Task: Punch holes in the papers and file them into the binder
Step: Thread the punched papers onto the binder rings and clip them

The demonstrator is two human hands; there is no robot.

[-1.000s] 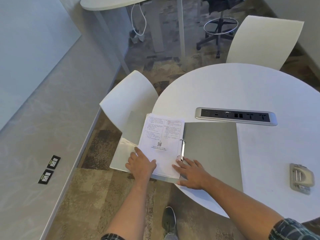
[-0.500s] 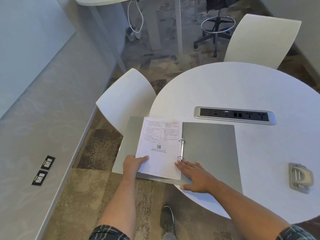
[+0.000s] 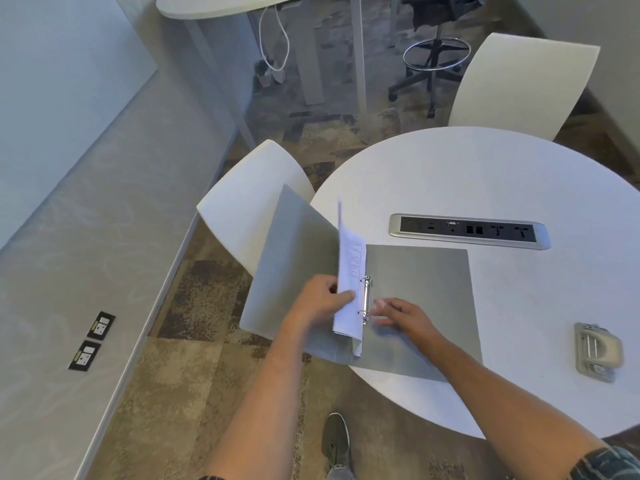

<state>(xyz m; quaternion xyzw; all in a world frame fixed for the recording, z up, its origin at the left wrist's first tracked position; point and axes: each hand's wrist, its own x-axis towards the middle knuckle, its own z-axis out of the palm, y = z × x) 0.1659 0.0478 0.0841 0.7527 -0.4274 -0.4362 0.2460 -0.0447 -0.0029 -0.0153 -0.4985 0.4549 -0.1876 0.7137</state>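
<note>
A grey ring binder [image 3: 422,289] lies open at the near left edge of the round white table [image 3: 485,174]. Its left cover [image 3: 294,258] is raised off the table's edge. A stack of printed papers [image 3: 349,271] stands nearly upright on the metal rings [image 3: 366,299]. My left hand [image 3: 318,301] grips the papers' lower edge together with the raised cover. My right hand [image 3: 405,317] rests with straight fingers on the binder's right cover, just beside the rings. A beige hole punch [image 3: 596,351] sits on the table at the right.
A silver power-socket strip [image 3: 467,231] is set into the table behind the binder. White chairs stand at the table's left [image 3: 249,206] and far side [image 3: 519,84]. A black stool [image 3: 433,60] and another table [image 3: 221,5] stand beyond. My shoe [image 3: 335,438] is on the carpet below.
My left hand went from pressing flat on the papers to gripping their edge, then swung papers and left cover up to the right. My right hand stayed beside the rings.
</note>
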